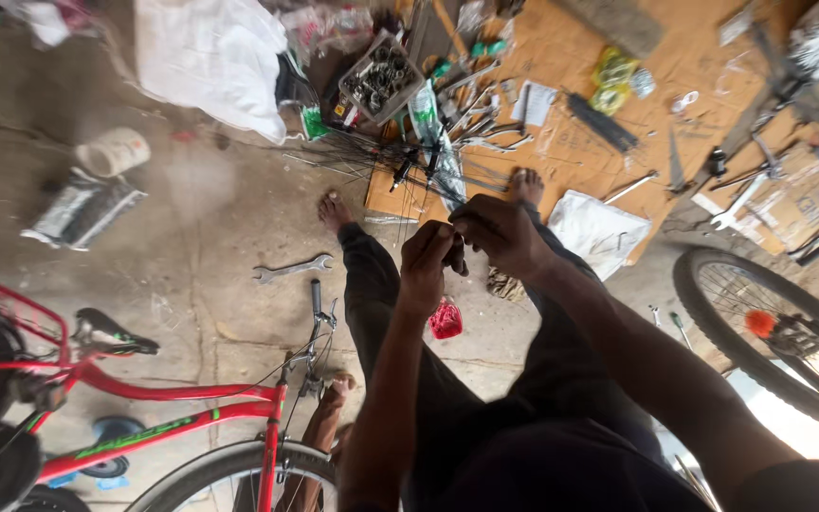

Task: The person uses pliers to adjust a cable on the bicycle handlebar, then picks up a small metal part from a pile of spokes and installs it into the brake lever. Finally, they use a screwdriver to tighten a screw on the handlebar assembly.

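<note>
I sit on the concrete floor with my legs in dark trousers stretched out. My left hand (426, 267) and my right hand (501, 234) meet above my knees. Both pinch a small dark part (455, 257), mostly hidden by the fingers, so its kind cannot be told. A fan of thin dark wheel spokes (409, 169) lies just beyond my bare feet, on the edge of a cardboard sheet (609, 114). A small red object (445, 320) lies between my legs.
A silver spanner (291, 268) lies on the floor to the left. A red bicycle (172, 398) stands at lower left, a bare foot (329, 412) beside its front wheel. A bicycle wheel (770, 332) is at right. Tools, a parts box (381, 76) and a white bag (210, 57) lie beyond.
</note>
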